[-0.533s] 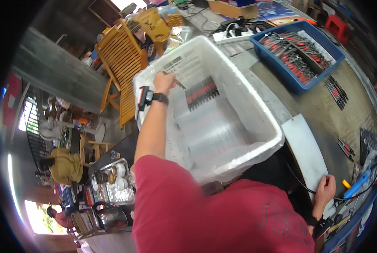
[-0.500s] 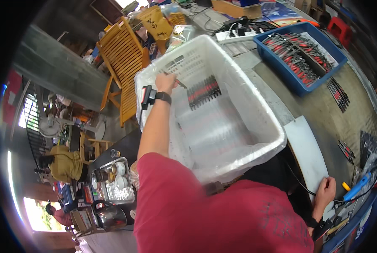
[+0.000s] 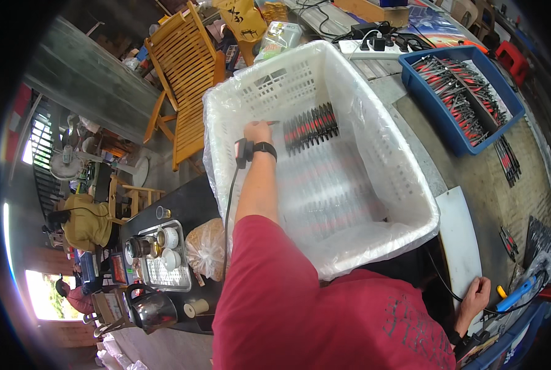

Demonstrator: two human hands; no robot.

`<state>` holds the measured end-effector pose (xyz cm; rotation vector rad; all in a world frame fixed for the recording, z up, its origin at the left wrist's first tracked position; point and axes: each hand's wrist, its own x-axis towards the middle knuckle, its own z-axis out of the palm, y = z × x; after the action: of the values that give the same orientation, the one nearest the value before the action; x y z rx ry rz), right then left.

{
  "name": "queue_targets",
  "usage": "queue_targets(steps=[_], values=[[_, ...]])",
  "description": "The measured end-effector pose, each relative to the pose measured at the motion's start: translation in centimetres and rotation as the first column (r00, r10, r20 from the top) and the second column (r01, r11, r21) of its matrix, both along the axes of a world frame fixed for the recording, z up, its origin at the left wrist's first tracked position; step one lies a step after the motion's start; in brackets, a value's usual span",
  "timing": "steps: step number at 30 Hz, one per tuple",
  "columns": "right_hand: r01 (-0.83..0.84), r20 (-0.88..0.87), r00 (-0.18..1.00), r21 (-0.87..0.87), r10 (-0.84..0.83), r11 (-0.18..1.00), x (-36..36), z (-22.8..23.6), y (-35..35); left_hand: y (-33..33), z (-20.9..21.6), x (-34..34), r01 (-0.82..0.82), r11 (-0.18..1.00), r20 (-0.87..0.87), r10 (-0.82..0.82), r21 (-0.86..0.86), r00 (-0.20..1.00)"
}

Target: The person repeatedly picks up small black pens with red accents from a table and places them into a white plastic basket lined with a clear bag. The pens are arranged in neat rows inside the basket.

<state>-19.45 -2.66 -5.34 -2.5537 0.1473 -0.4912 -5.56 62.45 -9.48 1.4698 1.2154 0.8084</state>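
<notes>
My left hand [image 3: 258, 131] reaches down inside a white plastic crate [image 3: 433, 217] lined with clear plastic film [image 3: 380, 185]. Its fingers are closed on a slim black-and-red tool, of which only a small tip [image 3: 273, 123] shows. Just right of that hand, a neat row of slim black-and-red pointed tools [image 3: 311, 128] lies side by side on the film. More of them show blurred through the film below. My right hand [image 3: 475, 298] rests at the lower right by a white board [image 3: 459, 231], fingers loosely bent and apart, with nothing visible in it.
A blue bin [image 3: 433, 125] full of similar tools stands on the workbench at right, with loose tools [image 3: 508, 161] beside it. A power strip [image 3: 374, 48] lies behind the crate. At left are a wooden folding chair [image 3: 186, 80], a metal tray [image 3: 180, 280] with cups, and a kettle [image 3: 155, 308].
My view has shifted, so the crate appears further right. My left hand now sits lower and closer to the row, with less of the tool showing. My right hand stays by the board.
</notes>
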Motion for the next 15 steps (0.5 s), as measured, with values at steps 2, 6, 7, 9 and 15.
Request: queue_targets(steps=[2,6,7,9,15], values=[[0.019,-0.014,1.0,0.016,-0.019,1.0,0.0,0.0,0.0,0.4,-1.4,0.1,-0.041,0.998,-0.008,0.042,0.047,0.999],[0.024,-0.025,0.999,-0.021,-0.024,1.0,0.0,-0.1,-0.2,0.9,-4.5,0.0,-0.062,0.998,0.037,0.061,0.031,0.997],[0.025,-0.022,0.999,-0.024,-0.026,0.999,0.0,-0.2,-0.2,1.2,-5.2,0.0,-0.062,0.996,0.015,0.061,0.067,0.998],[0.031,-0.021,0.999,-0.027,-0.032,0.999,-0.1,-0.2,-0.2,1.6,-6.4,-0.1,-0.055,0.991,-0.013,0.057,0.121,0.998],[0.029,0.012,1.0,-0.03,-0.029,0.999,0.0,-0.3,-0.1,1.8,-8.6,-1.3,-0.051,0.964,-0.203,0.107,0.262,0.973]])
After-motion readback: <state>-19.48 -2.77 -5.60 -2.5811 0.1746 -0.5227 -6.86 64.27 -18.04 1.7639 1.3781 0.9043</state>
